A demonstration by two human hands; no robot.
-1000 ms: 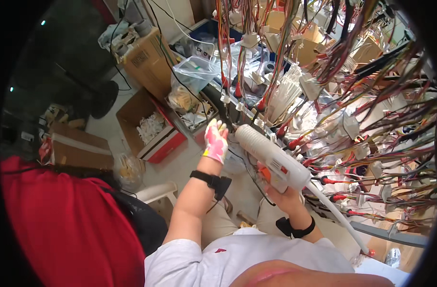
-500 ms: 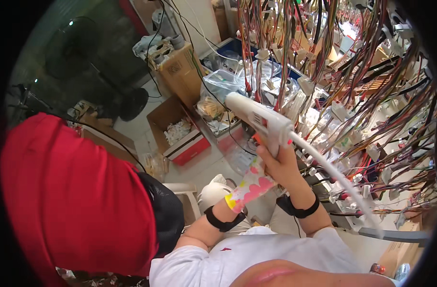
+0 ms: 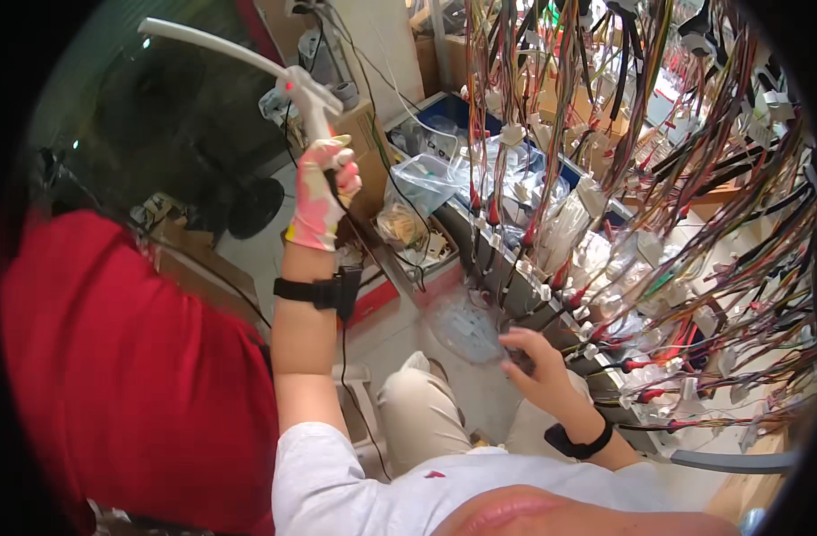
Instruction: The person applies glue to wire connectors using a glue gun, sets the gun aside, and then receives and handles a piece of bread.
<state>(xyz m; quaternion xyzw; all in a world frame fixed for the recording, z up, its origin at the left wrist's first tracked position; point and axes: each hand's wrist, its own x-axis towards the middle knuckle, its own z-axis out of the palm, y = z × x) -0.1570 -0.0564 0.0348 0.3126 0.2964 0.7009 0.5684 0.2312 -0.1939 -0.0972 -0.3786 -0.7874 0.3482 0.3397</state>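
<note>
Tool handle point(image 3: 320, 121) part-hidden in left hand point(image 3: 321, 192)

head view | readable texts: 0 | labels: 0 | brands: 0 | numbers: 0 | signs: 0

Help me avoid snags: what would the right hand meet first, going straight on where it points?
The right hand would probably meet the clear plastic bag, though that may lie below its path.

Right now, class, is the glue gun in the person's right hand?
No, the gloved left hand grips the glue gun, while the right hand is lower down in the picture, apart from it.
</note>
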